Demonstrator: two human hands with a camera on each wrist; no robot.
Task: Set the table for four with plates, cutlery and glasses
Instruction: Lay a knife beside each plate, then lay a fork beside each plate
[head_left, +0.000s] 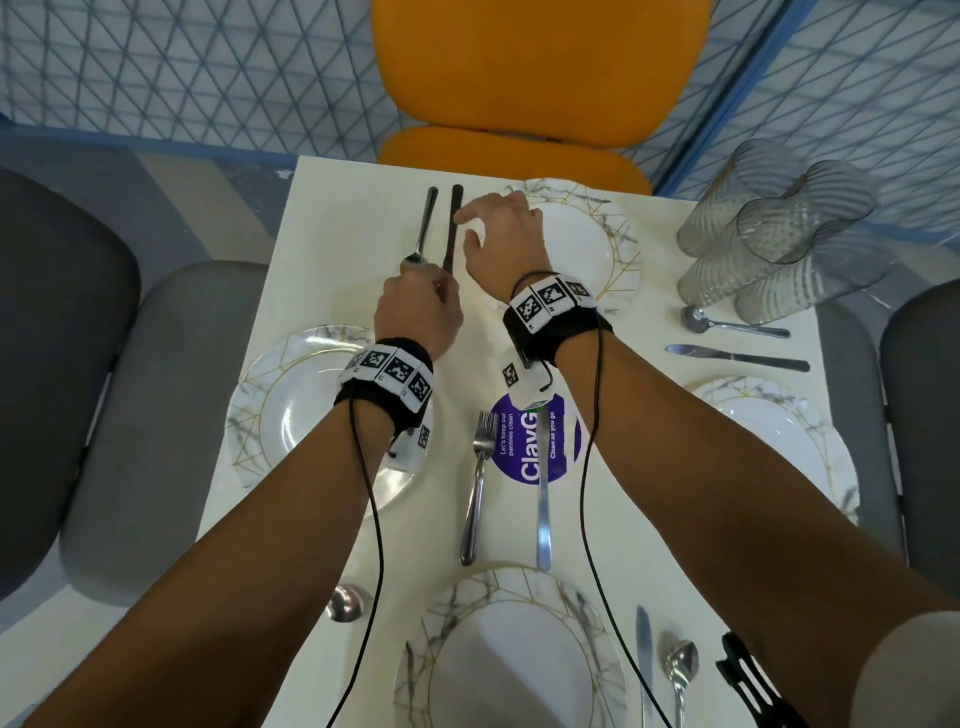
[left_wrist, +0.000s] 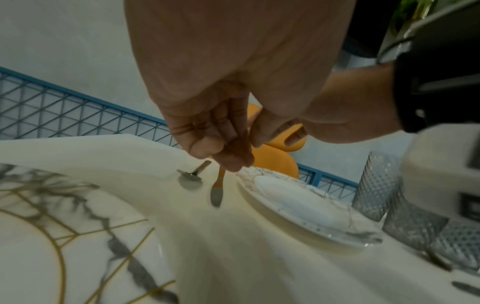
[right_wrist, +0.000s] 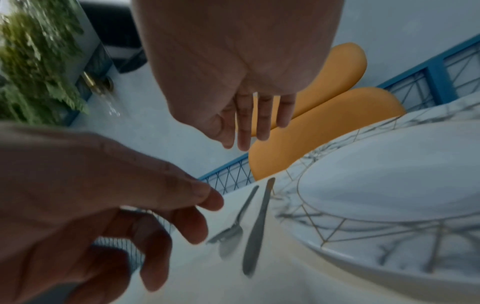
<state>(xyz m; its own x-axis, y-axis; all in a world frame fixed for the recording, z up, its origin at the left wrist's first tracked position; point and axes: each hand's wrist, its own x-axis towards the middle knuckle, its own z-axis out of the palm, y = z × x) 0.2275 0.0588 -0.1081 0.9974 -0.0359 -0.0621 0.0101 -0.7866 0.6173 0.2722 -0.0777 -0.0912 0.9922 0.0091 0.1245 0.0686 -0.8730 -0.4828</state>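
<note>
A spoon (head_left: 422, 231) and a knife (head_left: 450, 228) lie side by side on the white table (head_left: 332, 218), left of the far marbled plate (head_left: 597, 244). My left hand (head_left: 431, 283) hovers at the spoon's bowl with fingers loosely curled and holds nothing. In the left wrist view that hand (left_wrist: 228, 156) hangs above the knife (left_wrist: 217, 191). My right hand (head_left: 470, 223) is over the far plate's left rim beside the knife handle. Its fingers (right_wrist: 262, 123) are straight and empty in the right wrist view. Marbled plates also stand at the left (head_left: 275, 415), right (head_left: 789, 441) and near (head_left: 519, 665).
Several ribbed glasses (head_left: 769, 234) cluster at the back right. A spoon (head_left: 727, 325) and knife (head_left: 737, 357) lie by the right plate, a fork (head_left: 478, 483) and knife (head_left: 543, 509) mid-table, and a knife (head_left: 644, 660) and spoon (head_left: 678, 670) by the near plate. An orange chair (head_left: 535, 78) stands beyond.
</note>
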